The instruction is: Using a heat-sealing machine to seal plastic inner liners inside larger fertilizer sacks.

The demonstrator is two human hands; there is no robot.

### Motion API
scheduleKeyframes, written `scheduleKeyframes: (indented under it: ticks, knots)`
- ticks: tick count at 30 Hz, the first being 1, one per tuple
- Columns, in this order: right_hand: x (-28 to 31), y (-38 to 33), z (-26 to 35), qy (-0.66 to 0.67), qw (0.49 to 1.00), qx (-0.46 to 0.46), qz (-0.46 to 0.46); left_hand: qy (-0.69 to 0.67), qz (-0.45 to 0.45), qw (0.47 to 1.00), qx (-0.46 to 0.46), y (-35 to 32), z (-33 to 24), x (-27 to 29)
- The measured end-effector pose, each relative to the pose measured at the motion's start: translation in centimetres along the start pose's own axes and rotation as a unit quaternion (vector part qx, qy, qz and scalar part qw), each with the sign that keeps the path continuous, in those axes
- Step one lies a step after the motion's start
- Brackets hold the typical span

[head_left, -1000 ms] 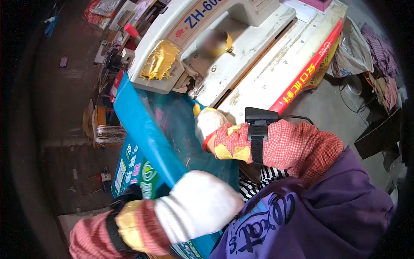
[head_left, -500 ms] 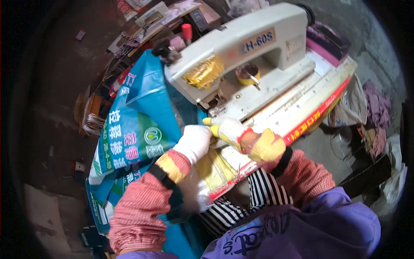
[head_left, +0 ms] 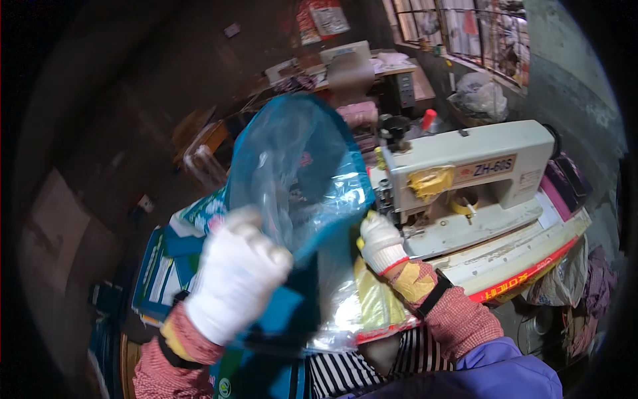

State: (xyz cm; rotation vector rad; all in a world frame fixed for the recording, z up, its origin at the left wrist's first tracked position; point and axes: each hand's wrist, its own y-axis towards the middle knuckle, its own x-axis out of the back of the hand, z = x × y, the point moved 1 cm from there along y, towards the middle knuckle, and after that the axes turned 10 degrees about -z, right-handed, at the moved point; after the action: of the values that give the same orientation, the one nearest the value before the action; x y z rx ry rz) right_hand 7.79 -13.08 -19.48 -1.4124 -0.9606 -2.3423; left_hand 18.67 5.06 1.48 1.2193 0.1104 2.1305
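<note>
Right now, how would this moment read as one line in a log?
left hand: gripping blue woven bag | right hand: on bag's mouth edge | clear liner: inside | sewing machine: beside

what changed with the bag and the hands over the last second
The blue woven bag has been lifted and its mouth pulled open, showing the clear liner. The left hand moved up to grip its near rim; the right hand holds the far rim. The sewing machine stayed on its table.

Gloves and sleeves

Both the left hand (head_left: 234,276) and right hand (head_left: 380,241) wear white gloves with yellow cuffs, red checked sleeves, black wristbands, and purple and striped clothes.
</note>
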Motion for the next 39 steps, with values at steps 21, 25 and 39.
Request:
scheduleKeyframes:
  ticks: [21, 25, 39]
  knots:
    - [11.4, -2.8, 0.7, 0.636, 0.733, -0.192, -0.146, 0.002, 0.205, 0.868, 0.453, -17.7, 8.9, -14.1]
    - [11.8, -5.4, 1.8, 0.446, 0.872, -0.049, -0.197, 0.000, 0.246, 0.849, 0.468, -16.5, 12.6, -16.0]
    - [2.3, -9.9, -3.2, 0.126, 0.990, 0.066, -0.013, 0.173, -0.011, 0.859, 0.482, -26.5, 6.8, -8.9]
